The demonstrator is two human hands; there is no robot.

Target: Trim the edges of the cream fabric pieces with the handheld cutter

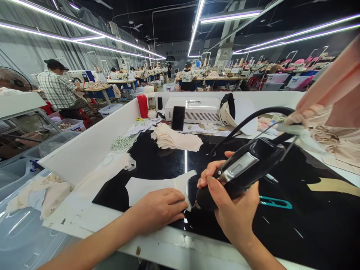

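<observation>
My left hand (161, 208) lies flat, fingers extended, on a pale curved piece of fabric or pattern card (146, 187) on the glossy black work surface (281, 240). In my right hand (234, 204) is a black corded handheld power tool (261, 161) with a silver switch plate. Its lower end points down at the right edge of the pale piece; I cannot tell whether it touches. A teal thread snipper or similar slim tool (277, 202) lies to the right. Beyond my hands rests a stack of cream fabric pieces (176, 138).
A white vented box (194, 109), a phone (178, 118) and a red thread cone (142, 106) stand at the back. The tool's black cable (247, 114) arches to pink cloth (332, 90) hanging at right. Low white walls (92, 142) edge the table. Other people work farther away.
</observation>
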